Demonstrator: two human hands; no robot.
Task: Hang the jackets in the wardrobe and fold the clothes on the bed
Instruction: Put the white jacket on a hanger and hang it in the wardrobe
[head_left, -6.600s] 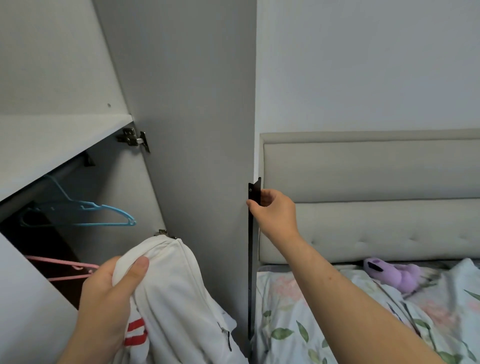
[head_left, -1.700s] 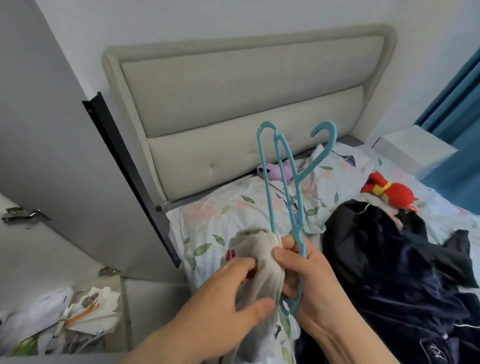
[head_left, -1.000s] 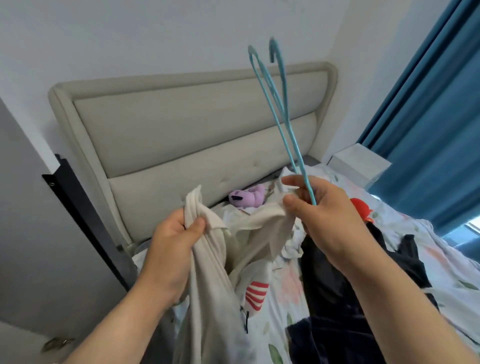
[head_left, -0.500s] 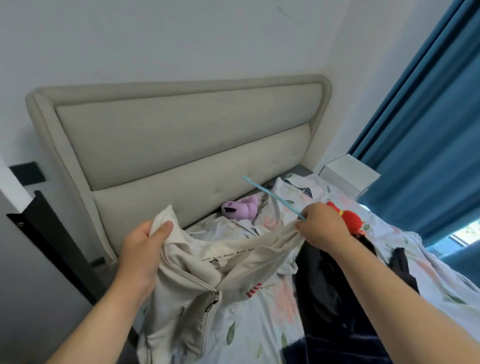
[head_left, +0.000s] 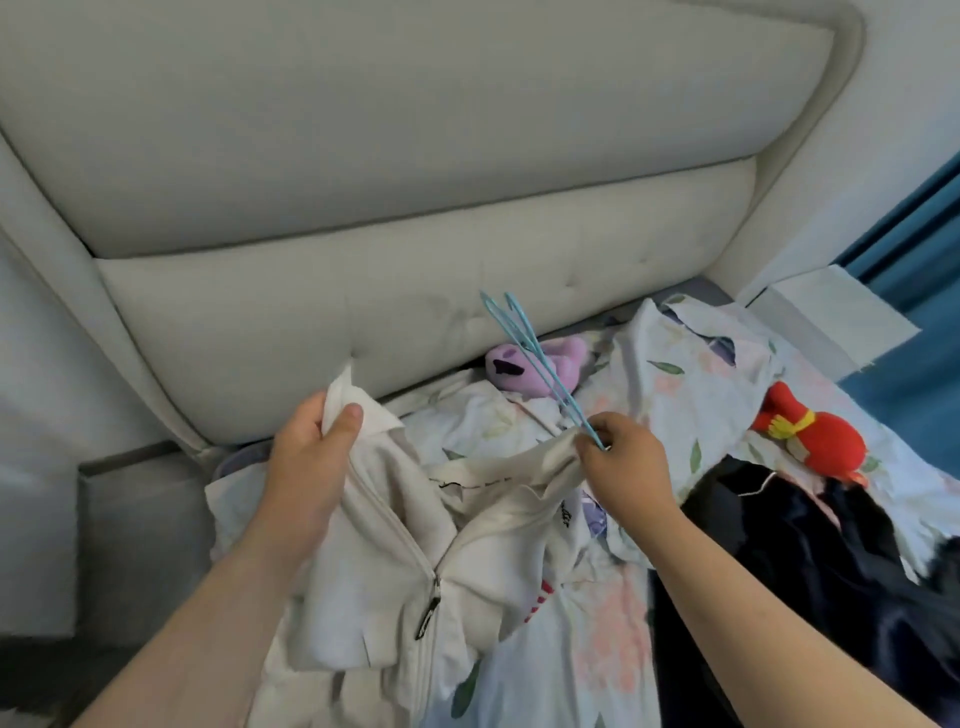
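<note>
Jacket (head_left: 384, 545) hangs at centre frame, our left hand (head_left: 306, 467) pinching one collar end, our right hand (head_left: 628, 467) pinching the other plus a blue hanger (head_left: 530, 353).

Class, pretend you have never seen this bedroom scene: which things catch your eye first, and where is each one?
First comes the cream jacket, stretched in the middle between the left hand and the right hand, which also pinches a blue hanger pointing up toward the headboard. Next is the red plush toy, bright on the floral bedding at right, above a dark garment.
</note>
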